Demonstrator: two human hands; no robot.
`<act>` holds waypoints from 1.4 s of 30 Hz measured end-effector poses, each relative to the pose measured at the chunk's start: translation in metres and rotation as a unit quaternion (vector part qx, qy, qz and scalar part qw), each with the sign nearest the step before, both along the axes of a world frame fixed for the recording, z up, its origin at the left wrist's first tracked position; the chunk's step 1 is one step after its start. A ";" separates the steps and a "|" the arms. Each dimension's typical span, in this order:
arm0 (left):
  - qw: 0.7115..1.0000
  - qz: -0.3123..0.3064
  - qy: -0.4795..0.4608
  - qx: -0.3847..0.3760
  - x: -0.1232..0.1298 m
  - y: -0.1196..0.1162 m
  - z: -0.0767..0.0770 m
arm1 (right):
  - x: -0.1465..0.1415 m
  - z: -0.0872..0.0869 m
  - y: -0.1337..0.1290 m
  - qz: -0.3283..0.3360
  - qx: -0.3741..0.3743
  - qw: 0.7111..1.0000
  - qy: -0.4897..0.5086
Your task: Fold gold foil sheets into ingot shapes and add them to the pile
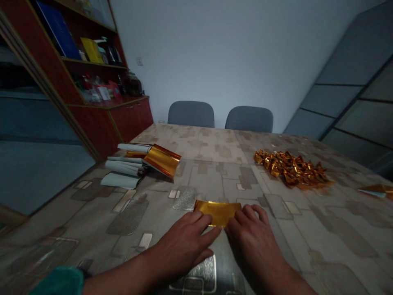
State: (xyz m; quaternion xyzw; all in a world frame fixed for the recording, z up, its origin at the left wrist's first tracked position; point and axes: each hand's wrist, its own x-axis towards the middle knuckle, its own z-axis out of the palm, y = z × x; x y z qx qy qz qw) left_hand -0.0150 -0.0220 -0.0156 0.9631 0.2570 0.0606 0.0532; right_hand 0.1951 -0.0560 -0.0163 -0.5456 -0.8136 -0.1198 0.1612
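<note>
- Gold foil paper strip [219,211]: flat on the patterned table [221,176], directly between the hands, its long edges running left to right.
- Left hand [190,237]: fingers loosely spread over the strip's left end, thumb apart from it.
- Right hand [256,233]: bent fingers touching the strip's right end; thumb hidden, so cannot tell whether it pinches.
- Stack of folded foil papers [124,169]: beyond the strip, to its left.
- Pile of crumpled-looking gold foil pieces [291,169]: beyond the strip, to its right.
- Two grey chairs [190,113]: well beyond the strip.
</note>
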 end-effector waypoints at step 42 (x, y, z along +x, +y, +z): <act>0.993 0.023 -0.081 0.086 -0.013 0.028 0.000 | -0.013 0.000 0.024 0.094 -0.079 0.992 0.021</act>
